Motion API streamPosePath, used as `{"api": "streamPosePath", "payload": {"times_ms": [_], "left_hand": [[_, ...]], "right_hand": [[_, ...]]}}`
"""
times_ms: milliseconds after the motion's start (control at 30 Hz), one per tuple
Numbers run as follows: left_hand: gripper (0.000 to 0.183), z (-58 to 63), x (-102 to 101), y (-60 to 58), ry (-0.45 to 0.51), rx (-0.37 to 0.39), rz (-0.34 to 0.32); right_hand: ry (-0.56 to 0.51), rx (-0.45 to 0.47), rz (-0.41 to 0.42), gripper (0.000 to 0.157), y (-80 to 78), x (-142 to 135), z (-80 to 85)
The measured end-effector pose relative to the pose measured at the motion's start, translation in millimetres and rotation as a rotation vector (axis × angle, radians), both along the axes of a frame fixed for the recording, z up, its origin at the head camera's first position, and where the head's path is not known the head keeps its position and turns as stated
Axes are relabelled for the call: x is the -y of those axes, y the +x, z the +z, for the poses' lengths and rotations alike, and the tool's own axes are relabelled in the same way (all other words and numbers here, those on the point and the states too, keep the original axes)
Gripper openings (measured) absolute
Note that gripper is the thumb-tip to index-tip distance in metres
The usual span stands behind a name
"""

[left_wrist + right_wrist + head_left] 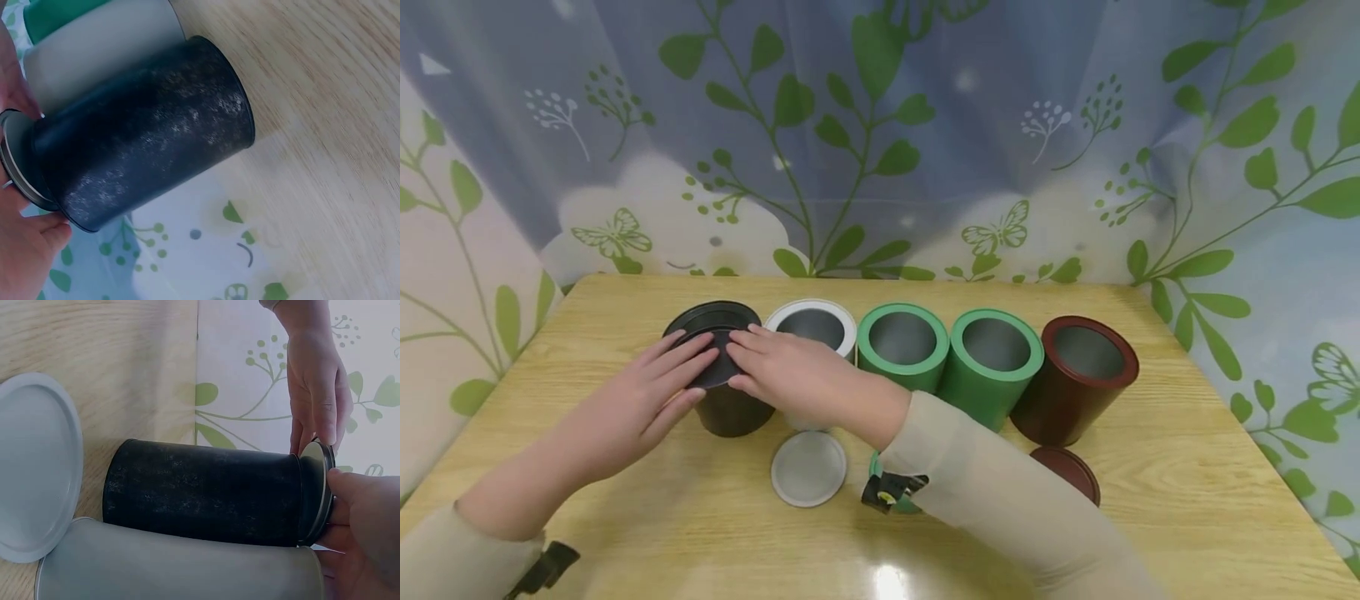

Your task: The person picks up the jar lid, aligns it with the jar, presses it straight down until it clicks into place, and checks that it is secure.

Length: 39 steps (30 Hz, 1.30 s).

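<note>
At the left end of a row of cylindrical cans, a black can [733, 410] stands upright. Its round black lid [721, 367] lies tilted over the mouth, with a gap below part of its rim in the right wrist view. My left hand [643, 396] holds the lid's left side, fingers stretched across the top and thumb by the edge. From the other side my right hand [797, 371] holds the same lid, fingertips on top and thumb near the rim. A white can [187, 565] stands directly beside the black one, partly behind my right hand in the head view.
Two green cans [988, 379] and a dark red can [1067, 408] continue the row, mouths open. In front lie a white lid [808, 468], a green lid mostly hidden by my sleeve, and a dark red lid [1067, 471]. A leaf-patterned curtain [865, 167] hangs behind the wooden table [700, 533].
</note>
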<state>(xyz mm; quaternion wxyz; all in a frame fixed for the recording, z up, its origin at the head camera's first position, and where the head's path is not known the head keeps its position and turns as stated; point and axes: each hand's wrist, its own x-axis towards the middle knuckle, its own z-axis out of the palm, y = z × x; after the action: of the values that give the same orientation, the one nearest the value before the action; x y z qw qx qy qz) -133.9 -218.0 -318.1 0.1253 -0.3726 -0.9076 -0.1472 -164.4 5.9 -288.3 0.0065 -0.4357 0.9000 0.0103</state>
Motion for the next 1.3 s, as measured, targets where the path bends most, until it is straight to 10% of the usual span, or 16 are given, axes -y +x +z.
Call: {"api": "streamPosePath", "payload": {"times_ms": [1300], "left_hand": [[0.045, -5.6, 3.5, -23.3, -0.053, 0.020, 0.058]], "right_hand": [[0.083, -0.028, -0.111, 0.053, -17.6, 18.5, -7.0]]}}
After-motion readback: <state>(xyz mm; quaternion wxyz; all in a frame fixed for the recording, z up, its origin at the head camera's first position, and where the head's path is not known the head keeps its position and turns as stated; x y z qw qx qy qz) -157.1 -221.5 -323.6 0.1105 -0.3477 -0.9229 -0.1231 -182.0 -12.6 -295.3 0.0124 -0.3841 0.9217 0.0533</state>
